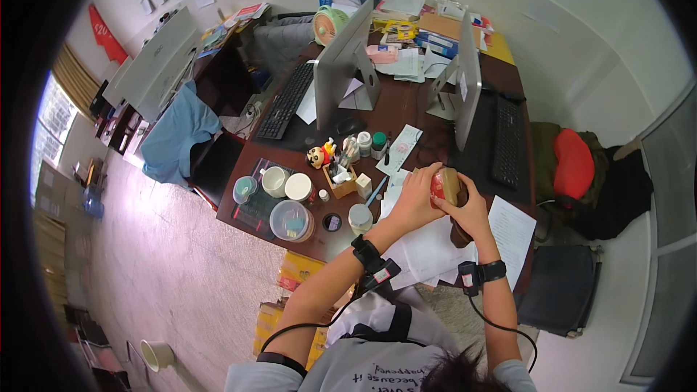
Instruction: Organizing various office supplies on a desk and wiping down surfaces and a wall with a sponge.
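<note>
Both my hands are closed around a small red and tan box [445, 188], held above the papers near the front of the desk. My left hand [416, 201] grips its left side, and my right hand [472, 211] holds its right side with the thumb across the near face. Partly hidden by my right hand is a dark brown object [460, 237] that I cannot identify. Beneath my wrists lie loose white sheets of paper [422, 253]. A jar with a pale lid [360, 216] stands left of my left wrist.
On the desk's left are a white mug [274, 181], a round clear plastic tub [291, 221], a cartoon figurine [321, 154] and a small wooden organizer box [342, 188]. Two monitors [343, 65] stand farther back, with a keyboard [506, 141] at right. A chair [215, 160] is at left.
</note>
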{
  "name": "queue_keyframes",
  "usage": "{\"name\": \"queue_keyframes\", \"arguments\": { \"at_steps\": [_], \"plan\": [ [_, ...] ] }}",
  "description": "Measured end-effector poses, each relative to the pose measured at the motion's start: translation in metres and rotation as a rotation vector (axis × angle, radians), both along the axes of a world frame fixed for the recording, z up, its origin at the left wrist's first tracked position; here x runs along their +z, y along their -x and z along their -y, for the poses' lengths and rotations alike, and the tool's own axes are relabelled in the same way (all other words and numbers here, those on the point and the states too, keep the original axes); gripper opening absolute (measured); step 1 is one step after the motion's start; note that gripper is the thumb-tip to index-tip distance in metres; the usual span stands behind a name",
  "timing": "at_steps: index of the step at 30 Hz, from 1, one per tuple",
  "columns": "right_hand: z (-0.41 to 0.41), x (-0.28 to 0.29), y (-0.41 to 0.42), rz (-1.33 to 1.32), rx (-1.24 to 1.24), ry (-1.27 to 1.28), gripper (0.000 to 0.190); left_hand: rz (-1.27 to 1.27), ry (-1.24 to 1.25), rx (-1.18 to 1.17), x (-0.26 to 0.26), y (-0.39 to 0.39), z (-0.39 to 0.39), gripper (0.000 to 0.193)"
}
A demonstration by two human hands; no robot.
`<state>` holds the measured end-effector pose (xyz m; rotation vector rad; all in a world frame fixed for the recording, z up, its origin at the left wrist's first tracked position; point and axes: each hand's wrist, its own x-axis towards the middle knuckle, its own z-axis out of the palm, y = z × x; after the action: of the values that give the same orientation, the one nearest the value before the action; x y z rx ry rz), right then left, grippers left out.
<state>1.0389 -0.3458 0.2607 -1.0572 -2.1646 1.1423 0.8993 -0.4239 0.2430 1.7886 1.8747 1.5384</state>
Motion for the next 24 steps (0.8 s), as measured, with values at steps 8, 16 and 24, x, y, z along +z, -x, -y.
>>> {"name": "queue_keyframes", "arguments": {
  "at_steps": [8, 16, 24],
  "plan": [
    [-0.016, -0.026, 0.047, -0.039, -0.060, -0.295, 0.079, -0.165, -0.067, 0.187, 0.021, 0.078, 0.024, 0.039],
    [-0.049, -0.093, 0.121, -0.097, 0.196, -0.337, 0.076, -0.170, -0.108, 0.713, 0.016, 0.136, 0.078, 0.015],
    [-0.062, -0.120, 0.167, -0.033, 0.473, -0.252, 0.077, -0.237, 0.062, 0.896, -0.014, 0.131, 0.100, 0.012]
  ]
}}
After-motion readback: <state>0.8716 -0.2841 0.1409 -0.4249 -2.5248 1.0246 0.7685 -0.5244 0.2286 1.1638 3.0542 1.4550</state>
